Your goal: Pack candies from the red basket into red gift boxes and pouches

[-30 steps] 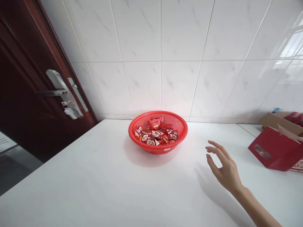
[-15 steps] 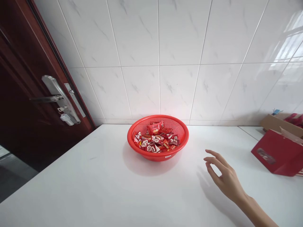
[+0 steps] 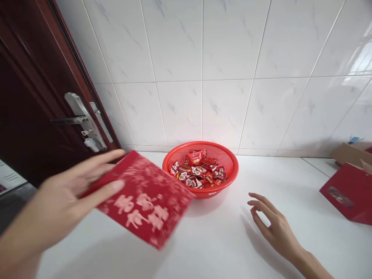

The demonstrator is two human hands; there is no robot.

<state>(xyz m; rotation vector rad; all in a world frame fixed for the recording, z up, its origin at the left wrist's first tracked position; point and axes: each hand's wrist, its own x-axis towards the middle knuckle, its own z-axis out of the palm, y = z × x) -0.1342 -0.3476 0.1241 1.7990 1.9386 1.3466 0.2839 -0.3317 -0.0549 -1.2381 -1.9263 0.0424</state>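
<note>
My left hand (image 3: 72,193) grips a red gift box (image 3: 145,197) by its left end, thumb across the front. Pale characters and a blossom pattern cover that face; motion blurs it, and I cannot tell whether it is folded flat. Its right corner overlaps the lower rim of a red plastic basket (image 3: 234,170) in view, though contact cannot be made out. Inside the basket lie several red-wrapped candies (image 3: 200,172). To the right of the basket my right hand (image 3: 273,224) hovers over the white table, empty, with fingers loosely curved and apart.
At the far right a second red box (image 3: 348,193) with a small window sits on the table (image 3: 221,248). A cardboard box (image 3: 347,155) stands behind it. White tiles (image 3: 180,112) line the back; a dark wooden door (image 3: 35,97) with a metal handle is left.
My left hand has come into view from the left, holding the red gift box. The view has turned slightly left, and my right hand stays almost where it was.
</note>
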